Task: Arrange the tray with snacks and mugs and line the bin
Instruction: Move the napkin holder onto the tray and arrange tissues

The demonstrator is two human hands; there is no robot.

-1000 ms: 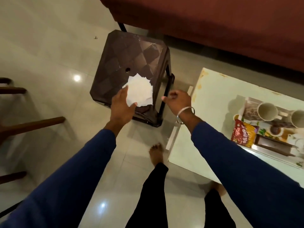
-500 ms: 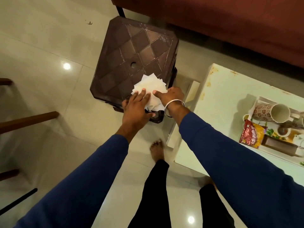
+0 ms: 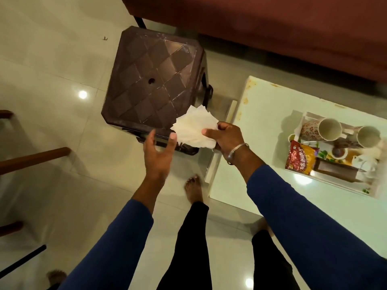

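Tray (image 3: 335, 183), a pale rectangular one with a floral base, sits at the right of the frame on the white worktop (image 3: 257, 126), already loaded: two flowered ceramic mugs (image 3: 320, 129) lie on their sides along its upper edge, a red-and-yellow snack packet (image 3: 301, 156) leans at its left end, and a small round dish and other pieces I cannot make out fill the rest. So the tray part looks largely done, by my reading. No bin shows anywhere in view, so lining it appears still to do.

Upper centre stands a dark brown plastic stool (image 3: 152, 84) with a diamond-patterned top, on the glossy pale tiled floor (image 3: 52, 59), below a maroon sofa (image 3: 272, 28).

At mid-frame the right hand (image 3: 226, 139), a metal bangle at its wrist, pinches a fanned stack of white paper napkins (image 3: 194, 128) between thumb and curled fingers, just over the stool's lower right corner. The left hand (image 3: 159, 151) is spread and relaxed beside the stack, thumb tip about touching its edge, holding nothing.

Printing on the packet is partly legible, seemingly "ALOO BHUJIA"; the brand mark is too small to read.
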